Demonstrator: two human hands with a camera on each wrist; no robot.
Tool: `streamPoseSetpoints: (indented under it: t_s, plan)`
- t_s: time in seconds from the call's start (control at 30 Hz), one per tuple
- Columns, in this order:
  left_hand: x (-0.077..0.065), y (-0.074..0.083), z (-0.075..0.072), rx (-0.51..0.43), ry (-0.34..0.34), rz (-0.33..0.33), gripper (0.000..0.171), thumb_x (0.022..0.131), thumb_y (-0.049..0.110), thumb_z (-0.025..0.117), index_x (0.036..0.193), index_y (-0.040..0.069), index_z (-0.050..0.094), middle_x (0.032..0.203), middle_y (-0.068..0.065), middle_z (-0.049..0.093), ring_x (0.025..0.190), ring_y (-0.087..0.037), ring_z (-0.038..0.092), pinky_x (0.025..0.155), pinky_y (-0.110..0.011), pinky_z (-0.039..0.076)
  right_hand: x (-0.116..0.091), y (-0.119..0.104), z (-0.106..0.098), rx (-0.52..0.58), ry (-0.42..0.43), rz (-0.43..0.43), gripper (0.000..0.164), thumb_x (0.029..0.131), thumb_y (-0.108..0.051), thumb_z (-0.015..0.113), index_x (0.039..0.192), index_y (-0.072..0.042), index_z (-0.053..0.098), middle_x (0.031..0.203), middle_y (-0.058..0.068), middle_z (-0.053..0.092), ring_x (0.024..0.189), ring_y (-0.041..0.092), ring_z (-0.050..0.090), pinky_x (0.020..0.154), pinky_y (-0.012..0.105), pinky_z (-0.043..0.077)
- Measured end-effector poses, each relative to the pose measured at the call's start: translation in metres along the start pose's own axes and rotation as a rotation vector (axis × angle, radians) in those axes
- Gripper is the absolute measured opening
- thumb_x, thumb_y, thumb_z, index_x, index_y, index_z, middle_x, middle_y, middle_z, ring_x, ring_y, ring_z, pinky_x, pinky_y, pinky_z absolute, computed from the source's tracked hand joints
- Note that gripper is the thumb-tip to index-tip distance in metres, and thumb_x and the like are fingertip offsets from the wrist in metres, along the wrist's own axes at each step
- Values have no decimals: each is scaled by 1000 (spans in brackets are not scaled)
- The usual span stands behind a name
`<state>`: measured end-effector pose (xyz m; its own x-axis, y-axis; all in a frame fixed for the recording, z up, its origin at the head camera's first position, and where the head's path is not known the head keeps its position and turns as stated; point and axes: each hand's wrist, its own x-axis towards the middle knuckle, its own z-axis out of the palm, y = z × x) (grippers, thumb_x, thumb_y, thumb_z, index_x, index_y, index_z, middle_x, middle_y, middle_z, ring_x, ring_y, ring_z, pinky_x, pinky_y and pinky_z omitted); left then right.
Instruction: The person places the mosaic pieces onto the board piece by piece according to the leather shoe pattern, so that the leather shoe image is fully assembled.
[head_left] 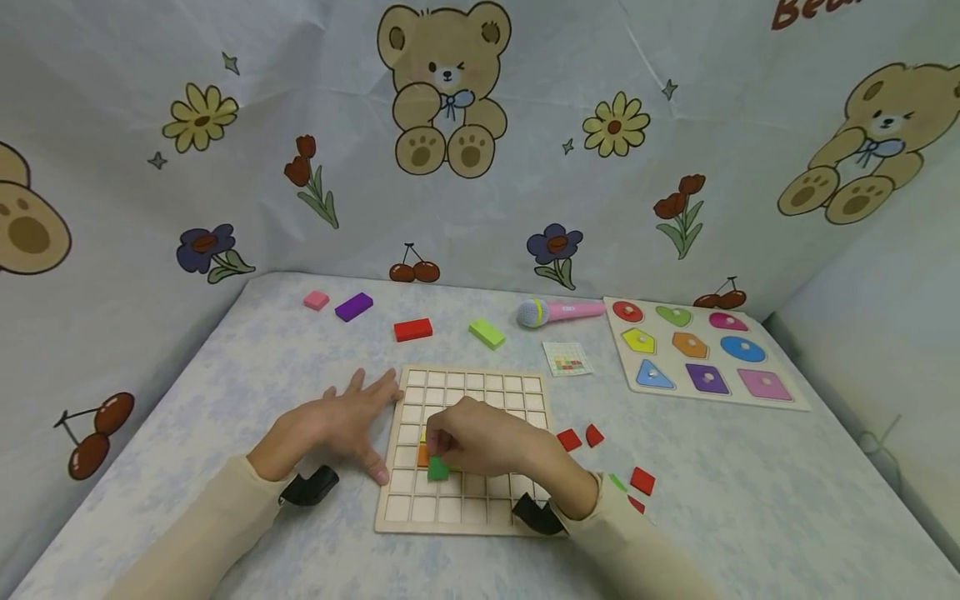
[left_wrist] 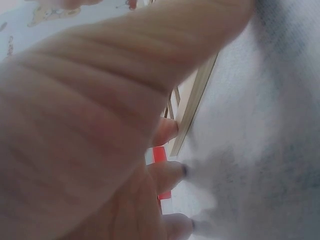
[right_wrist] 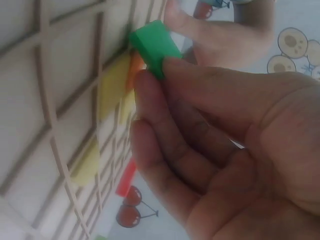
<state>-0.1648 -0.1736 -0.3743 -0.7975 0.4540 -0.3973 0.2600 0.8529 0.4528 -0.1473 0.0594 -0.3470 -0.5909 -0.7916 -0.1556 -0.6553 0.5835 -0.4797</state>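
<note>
A wooden grid board lies flat on the table. My left hand is spread at its left side, fingers straight, with the index fingertip and thumb at the board's edge. Over the lower left squares, my right hand pinches a green square tile between thumb and index finger. The tile looks tilted close above the grid in the right wrist view. An orange tile sits in the grid beside it. Yellow tiles fill some squares there, mostly hidden from the head view by the right hand.
Right of the board lie several red pieces. A pattern card, a pink toy microphone and a shape puzzle board stand behind. Along the back are pink, purple, red and light green blocks.
</note>
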Motion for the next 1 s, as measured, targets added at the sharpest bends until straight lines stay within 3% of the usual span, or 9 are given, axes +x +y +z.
streamPoseSetpoints:
  t_s: [0.2, 0.47, 0.77, 1.0]
  plan:
    - [1, -2, -2, 22, 8, 19, 131, 59, 54, 92, 158, 7, 21, 169, -18, 3, 150, -54, -5, 108, -81, 6, 4, -5, 6, -31, -9, 41, 13, 92, -5, 71, 89, -17, 67, 78, -12, 61, 72, 0, 55, 69, 14, 47]
    - [0, -3, -1, 4, 10, 18, 128, 58, 52, 93, 157, 9, 26, 169, -18, 3, 150, -54, -6, 108, -81, 5, 7, -8, 12, -30, -8, -11, 11, 91, -4, 71, 90, -15, 68, 80, -11, 65, 74, -2, 57, 70, 11, 47]
    - [-1, -3, 2, -7, 14, 22, 126, 57, 51, 94, 155, 9, 28, 168, -18, 4, 150, -54, -6, 107, -82, 5, 2, -13, 17, -161, -33, 20, 15, 83, -13, 79, 92, -23, 72, 81, -15, 61, 74, -2, 53, 65, 14, 45]
    - [1, -3, 2, 3, 14, 19, 124, 57, 52, 94, 155, 10, 30, 168, -18, 5, 150, -55, -5, 106, -82, 6, 1, -17, 22, -201, -32, 72, 22, 78, -23, 86, 89, -25, 67, 79, -14, 56, 73, 0, 50, 60, 17, 44]
